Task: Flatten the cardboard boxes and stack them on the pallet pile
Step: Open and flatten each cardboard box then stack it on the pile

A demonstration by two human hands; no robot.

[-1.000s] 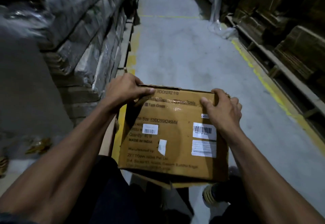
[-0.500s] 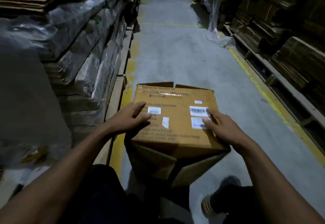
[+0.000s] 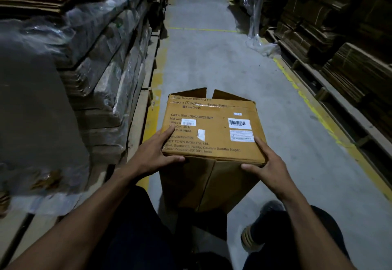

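— Fingers [image 3: 253,167] of both our hands clamp the near corners of the cardboard box [image 3: 212,130], right?
— Yes: left hand [image 3: 157,155], right hand [image 3: 269,163]. We hold it over the aisle floor [image 3: 212,62].

floor [image 3: 212,62]: grey concrete | on it: box [image 3: 212,134], yellow lines [image 3: 307,104], plastic wrap [image 3: 263,47], pallets [image 3: 144,100]

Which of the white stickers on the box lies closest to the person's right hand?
The large plain label below the barcode sticker, right beside the right hand fingertips; the other stickers sit further up or left.
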